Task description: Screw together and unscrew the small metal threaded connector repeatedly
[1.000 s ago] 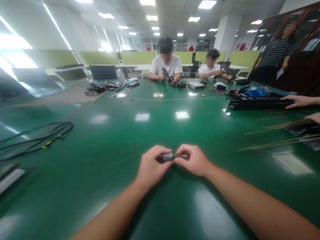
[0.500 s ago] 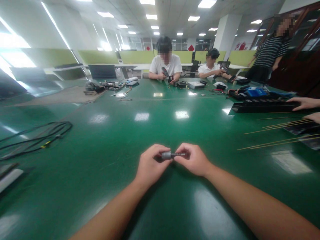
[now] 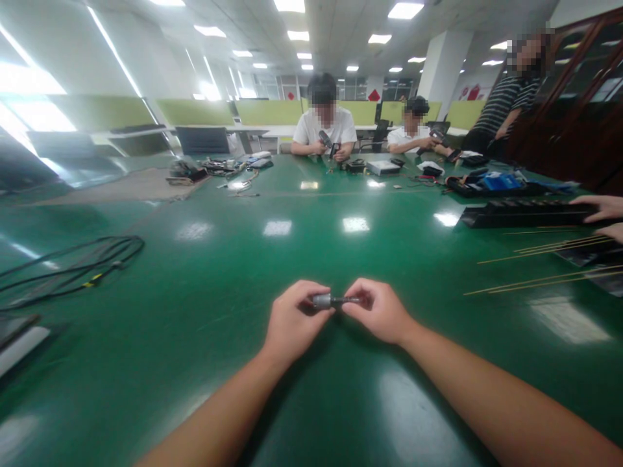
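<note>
Grey metal cylinder with a thin dark shaft, both hands on it. Exact part type too blurred to call.

Left hand: thumb and index clamp the cylinder. Right hand: thumb and fingers pinch the shaft; its tip is partly hidden in the grip.

Key relation: long axis runs left-right, in line from hand to hand, cylinder at the left end, shaft pointing at the right palm. Any pull or twist along that axis has both hands on line. Neither hand is nearer; fingertips sit just apart, with a short stretch of shaft showing between.

Part is held over the green surface, toward its near edge, about midway between left and right edges. Near edge itself out of view.

Room: a black cable by the left edge, well apart. Right edge: brass-coloured rods and a black channel, co-worker's hand on the channel's right end. Another person sits at the far edge. Both elbows have sideways room before any of that.
</note>
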A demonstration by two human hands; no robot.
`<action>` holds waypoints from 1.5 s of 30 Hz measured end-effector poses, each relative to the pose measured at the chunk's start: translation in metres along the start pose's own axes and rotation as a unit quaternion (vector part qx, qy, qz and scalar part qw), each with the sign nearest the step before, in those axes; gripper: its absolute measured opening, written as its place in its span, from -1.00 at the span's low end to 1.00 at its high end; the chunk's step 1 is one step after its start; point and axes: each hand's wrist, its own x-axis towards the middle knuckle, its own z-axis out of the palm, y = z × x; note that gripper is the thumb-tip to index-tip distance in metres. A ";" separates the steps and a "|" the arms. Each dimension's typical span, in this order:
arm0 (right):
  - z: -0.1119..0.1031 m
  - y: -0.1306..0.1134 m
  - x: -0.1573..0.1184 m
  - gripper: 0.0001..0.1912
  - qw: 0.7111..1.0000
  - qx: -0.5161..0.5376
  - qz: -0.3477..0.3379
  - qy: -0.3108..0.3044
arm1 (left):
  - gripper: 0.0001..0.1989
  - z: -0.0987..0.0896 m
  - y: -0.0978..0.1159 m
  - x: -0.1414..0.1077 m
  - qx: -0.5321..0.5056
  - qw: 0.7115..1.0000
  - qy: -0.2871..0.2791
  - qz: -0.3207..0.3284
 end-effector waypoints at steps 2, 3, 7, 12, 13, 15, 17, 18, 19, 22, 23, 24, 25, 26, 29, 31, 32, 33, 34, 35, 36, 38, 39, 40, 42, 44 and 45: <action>0.000 -0.001 0.000 -0.93 1.000 0.004 0.000 0.001 | -0.80 0.000 -0.001 0.000 0.004 1.000 0.001 -0.001; 0.000 -0.001 0.000 -0.93 1.000 0.006 -0.001 0.003 | -0.79 0.000 -0.001 0.000 0.007 1.000 0.002 -0.001; 0.000 -0.002 0.000 -0.93 1.000 0.014 -0.003 0.009 | -0.79 0.000 -0.001 0.000 0.010 1.000 0.007 -0.001; -0.001 -0.002 0.000 -0.92 1.000 0.012 0.001 0.018 | -0.80 -0.001 0.000 0.001 0.013 1.000 0.012 -0.001; -0.001 -0.002 0.000 -0.92 1.000 0.012 0.002 0.018 | -0.80 -0.001 0.000 0.001 0.013 1.000 0.012 -0.003; -0.001 -0.002 0.000 -0.92 1.000 0.013 0.005 0.018 | -0.79 -0.001 -0.001 0.001 0.008 1.000 0.013 -0.007; -0.002 -0.001 0.000 -0.91 1.000 0.015 0.006 0.019 | -0.78 -0.001 -0.002 0.001 0.006 1.000 0.014 -0.011; -0.002 -0.001 0.000 -0.91 1.000 0.015 0.006 0.020 | -0.78 -0.001 -0.003 0.001 0.005 1.000 0.015 -0.012; -0.002 -0.001 0.000 -0.91 1.000 0.015 0.006 0.021 | -0.78 -0.001 -0.004 0.001 0.004 1.000 0.015 -0.014; -0.002 -0.001 0.001 -0.90 1.000 0.013 0.006 0.023 | -0.79 -0.002 -0.005 0.001 0.006 1.000 0.015 -0.017; -0.003 0.000 0.001 -0.90 1.000 0.012 0.005 0.023 | -0.79 -0.002 -0.005 0.001 0.007 1.000 0.017 -0.018; -0.003 0.000 0.001 -0.90 1.000 0.012 0.004 0.023 | -0.79 -0.002 -0.005 0.001 0.008 1.000 0.017 -0.018; -0.003 0.000 0.001 -0.90 1.000 0.012 0.004 0.023 | -0.79 -0.002 -0.005 0.001 0.010 1.000 0.019 -0.018; -0.003 0.000 0.001 -0.90 1.000 0.014 0.004 0.023 | -0.79 -0.002 -0.005 0.001 0.012 1.000 0.020 -0.018; -0.003 0.001 0.001 -0.89 0.999 0.021 0.009 0.025 | -0.78 -0.003 -0.004 0.002 0.020 0.999 0.024 -0.015; -0.003 0.001 0.001 -0.89 0.999 0.025 0.012 0.027 | -0.78 -0.004 -0.005 0.002 0.025 0.999 0.027 -0.014; -0.003 0.001 0.001 -0.89 0.999 0.026 0.013 0.028 | -0.77 -0.004 -0.005 0.002 0.026 0.999 0.027 -0.014; -0.003 0.002 0.001 -0.89 0.999 0.028 0.014 0.030 | -0.77 -0.004 -0.005 0.002 0.027 0.999 0.027 -0.014; -0.003 0.002 0.001 -0.88 0.999 0.029 0.015 0.030 | -0.77 -0.004 -0.006 0.002 0.027 0.999 0.027 -0.015; -0.003 0.002 0.001 -0.88 0.999 0.030 0.014 0.030 | -0.77 -0.004 -0.006 0.001 0.027 0.999 0.027 -0.017; -0.003 0.002 0.001 -0.88 0.999 0.031 0.015 0.029 | -0.77 -0.004 -0.006 0.001 0.027 0.999 0.026 -0.019; -0.003 0.002 0.001 -0.88 0.999 0.033 0.016 0.028 | -0.77 -0.005 -0.006 0.001 0.028 0.999 0.027 -0.022; -0.003 0.002 0.001 -0.88 0.999 0.033 0.017 0.028 | -0.77 -0.005 -0.006 0.001 0.028 0.999 0.027 -0.024; -0.003 0.002 0.001 -0.88 0.999 0.035 0.018 0.028 | -0.77 -0.005 -0.006 0.001 0.029 0.999 0.027 -0.026; -0.003 0.002 0.001 -0.87 0.999 0.038 0.020 0.029 | -0.77 -0.005 -0.006 0.001 0.028 0.999 0.027 -0.028; -0.003 0.002 0.001 -0.87 0.999 0.040 0.021 0.030 | -0.77 -0.005 -0.007 0.002 0.027 0.999 0.025 -0.031; -0.003 0.002 0.001 -0.87 0.999 0.040 0.021 0.030 | -0.77 -0.005 -0.007 0.002 0.026 0.999 0.025 -0.032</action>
